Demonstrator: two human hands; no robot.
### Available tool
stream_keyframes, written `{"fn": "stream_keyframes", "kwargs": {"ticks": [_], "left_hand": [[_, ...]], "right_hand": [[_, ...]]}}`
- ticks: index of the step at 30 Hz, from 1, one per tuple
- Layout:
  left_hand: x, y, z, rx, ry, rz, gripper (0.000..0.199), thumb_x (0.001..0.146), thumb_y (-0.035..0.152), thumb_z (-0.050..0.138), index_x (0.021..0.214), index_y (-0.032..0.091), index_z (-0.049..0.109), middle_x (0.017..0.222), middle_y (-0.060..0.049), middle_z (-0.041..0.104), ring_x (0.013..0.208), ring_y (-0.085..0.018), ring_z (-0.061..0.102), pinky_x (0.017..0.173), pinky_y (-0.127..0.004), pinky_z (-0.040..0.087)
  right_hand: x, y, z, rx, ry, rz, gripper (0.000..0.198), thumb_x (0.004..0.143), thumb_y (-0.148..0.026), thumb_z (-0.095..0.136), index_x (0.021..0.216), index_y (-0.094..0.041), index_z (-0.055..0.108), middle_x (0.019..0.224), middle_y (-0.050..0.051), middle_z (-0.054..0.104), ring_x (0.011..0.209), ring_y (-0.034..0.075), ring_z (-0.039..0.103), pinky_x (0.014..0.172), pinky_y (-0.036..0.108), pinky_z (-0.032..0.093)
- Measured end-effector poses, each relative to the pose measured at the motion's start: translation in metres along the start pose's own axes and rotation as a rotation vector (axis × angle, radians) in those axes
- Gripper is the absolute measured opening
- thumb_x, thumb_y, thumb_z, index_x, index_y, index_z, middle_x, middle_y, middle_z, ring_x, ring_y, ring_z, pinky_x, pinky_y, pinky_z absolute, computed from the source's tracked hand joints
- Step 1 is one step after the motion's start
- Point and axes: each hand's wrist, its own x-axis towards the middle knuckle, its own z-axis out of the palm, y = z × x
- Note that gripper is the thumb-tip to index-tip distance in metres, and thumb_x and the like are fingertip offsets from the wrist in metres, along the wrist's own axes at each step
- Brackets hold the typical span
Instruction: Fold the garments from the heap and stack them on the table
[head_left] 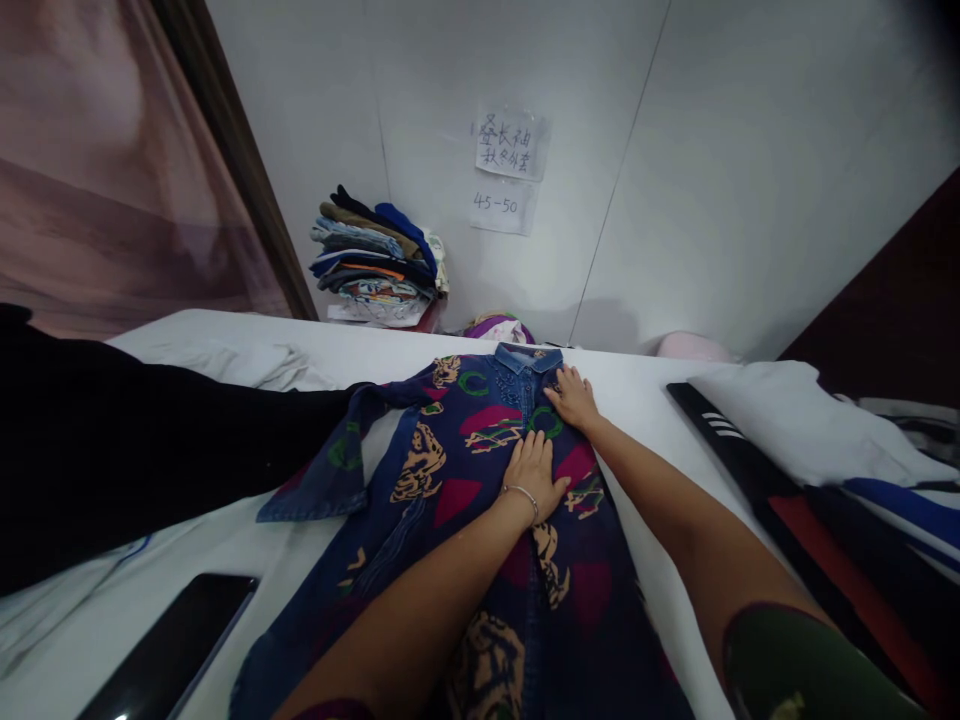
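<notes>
A patterned denim shirt point(480, 500) lies front up on the white table, its blue collar point(529, 357) pointing away from me. Bold red, green and tan shapes cover the dark blue cloth. One sleeve point(334, 460) spreads out to the left; the other cannot be seen. My left hand point(531, 478), with a bracelet at the wrist, rests flat on the chest near the button line. Farther up, my right hand point(574, 398) touches the right shoulder beside the collar, fingers stretched out.
Black cloth point(150, 440) is heaped at the left, above a dark phone-like slab point(176, 650). Folded clothes point(379, 255) are stacked by the wall, left of handwritten paper signs point(510, 145). More garments point(832, 420) lie along the right side of the white table point(637, 375).
</notes>
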Motion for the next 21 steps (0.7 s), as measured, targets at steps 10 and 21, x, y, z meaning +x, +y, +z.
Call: {"fn": "stream_keyframes", "kwargs": {"ticks": [10,21], "left_hand": [[-0.001,0.000,0.000,0.028,-0.008,-0.001,0.074,0.089,0.052,0.039,0.146,0.006,0.032,0.157,-0.015,0.022,0.147,-0.027,0.012,0.120,-0.043,0.013],[0.001,0.000,-0.004,0.040,-0.019,0.023,0.075,0.088,0.051,0.036,0.147,0.005,0.028,0.157,-0.015,0.024,0.146,-0.027,0.013,0.120,-0.042,0.011]], "right_hand": [[0.030,-0.018,0.019,0.014,-0.255,0.030,0.074,0.093,-0.061,0.017,0.152,-0.017,0.017,0.160,0.010,0.011,0.147,0.026,0.007,0.114,0.054,0.014],[-0.079,-0.024,-0.010,0.084,-0.315,-0.033,0.061,0.097,-0.054,0.022,0.147,-0.021,0.033,0.158,0.010,0.021,0.146,0.023,0.013,0.115,0.050,0.012]]}}
